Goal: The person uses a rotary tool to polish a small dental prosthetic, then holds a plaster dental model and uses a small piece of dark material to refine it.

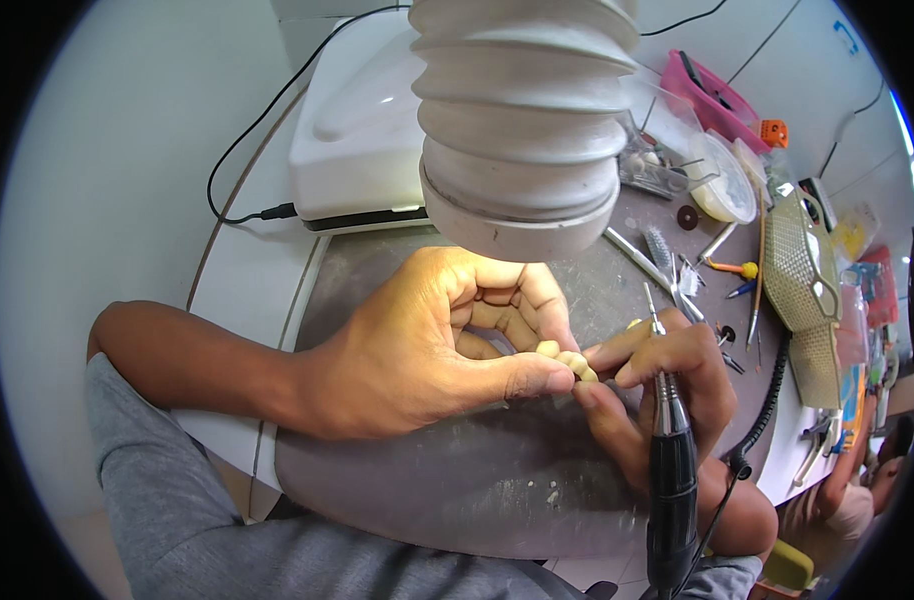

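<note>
Tooth-shaped cream dental piece (569,361), small, stiff and likely brittle, sits pinched between the left hand (432,345) thumb and fingers above the grey tabletop (457,480), best held by its ends, while the right hand (667,385) grips a rotary handpiece (669,450).

Two hands are at work: one left hand (417,345) and one right hand (667,385). Between them sits one yellowish dental bridge (569,360). There is one black rotary handpiece (670,470), one ribbed white suction hose (522,120), one white machine (362,130), one pink tray (712,95), one clear lidded tub (722,180) and one grey mat (457,480) on one desk (127,180).
</note>
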A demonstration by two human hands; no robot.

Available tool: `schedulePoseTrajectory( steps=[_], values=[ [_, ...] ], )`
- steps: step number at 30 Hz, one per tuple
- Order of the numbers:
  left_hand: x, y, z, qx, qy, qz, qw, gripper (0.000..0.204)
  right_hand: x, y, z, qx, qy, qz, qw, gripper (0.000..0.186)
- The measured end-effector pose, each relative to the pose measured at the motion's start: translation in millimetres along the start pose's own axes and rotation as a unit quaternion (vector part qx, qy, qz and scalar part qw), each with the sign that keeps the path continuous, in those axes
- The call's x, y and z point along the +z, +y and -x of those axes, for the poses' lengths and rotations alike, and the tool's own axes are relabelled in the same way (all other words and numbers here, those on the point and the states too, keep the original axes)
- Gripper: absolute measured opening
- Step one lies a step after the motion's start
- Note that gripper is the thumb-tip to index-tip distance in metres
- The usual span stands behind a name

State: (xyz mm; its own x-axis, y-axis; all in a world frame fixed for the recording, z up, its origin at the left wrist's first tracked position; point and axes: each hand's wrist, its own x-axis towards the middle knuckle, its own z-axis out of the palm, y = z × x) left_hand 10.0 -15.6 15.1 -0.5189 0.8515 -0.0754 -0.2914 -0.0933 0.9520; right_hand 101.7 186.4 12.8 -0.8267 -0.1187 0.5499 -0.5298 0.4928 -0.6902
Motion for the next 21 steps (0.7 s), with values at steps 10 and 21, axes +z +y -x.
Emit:
schedulePoseTrajectory(
  steps=[10, 21],
  values=[
    [6.8, 3.0, -1.4, 0.036, 0.044, -0.009, 0.998, 0.011, -22.7, -13.2, 17.4, 0.04, 0.051, -0.031, 0.997, 0.029],
    [10.9, 2.0, 3.0, 0.064, -0.006, -0.084, 0.994, 0.028, -124.2, -55.4, 113.6, 0.422, 0.247, 0.01, 0.872, 0.016]
  ],
)
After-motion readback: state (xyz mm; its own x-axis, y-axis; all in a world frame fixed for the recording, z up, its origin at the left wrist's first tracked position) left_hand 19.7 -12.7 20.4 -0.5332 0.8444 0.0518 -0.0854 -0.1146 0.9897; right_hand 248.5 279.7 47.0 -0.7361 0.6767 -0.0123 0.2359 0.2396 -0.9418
